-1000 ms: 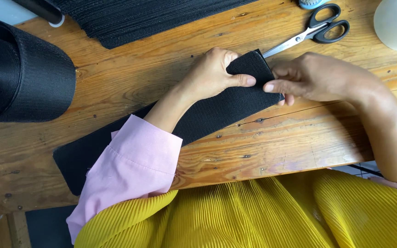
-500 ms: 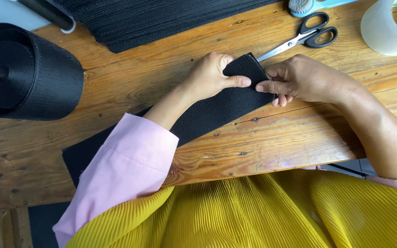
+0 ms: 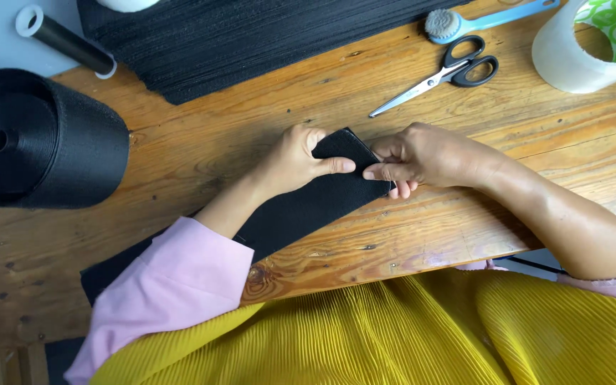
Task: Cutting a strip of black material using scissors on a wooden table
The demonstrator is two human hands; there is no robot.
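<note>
A wide strip of black webbing point(image 3: 301, 210) lies slantwise across the wooden table point(image 3: 422, 235). Its far end is folded over between my hands. My left hand point(image 3: 297, 158) presses on the fold, thumb pointing right along the strip. My right hand point(image 3: 415, 157) pinches the folded end from the right, fingertips almost meeting the left thumb. The near part of the strip runs under my pink left sleeve point(image 3: 172, 292).
A large roll of black webbing point(image 3: 40, 139) stands at the left. A stack of cut black strips point(image 3: 251, 39) lies at the back. Black-handled scissors point(image 3: 440, 75), a blue-handled brush point(image 3: 479, 18) and a roll of clear tape point(image 3: 593, 46) sit at the back right.
Both hands stay on the folded end of the strip. The view has shifted, so the scissors and tape roll sit lower and further left in the frame.
</note>
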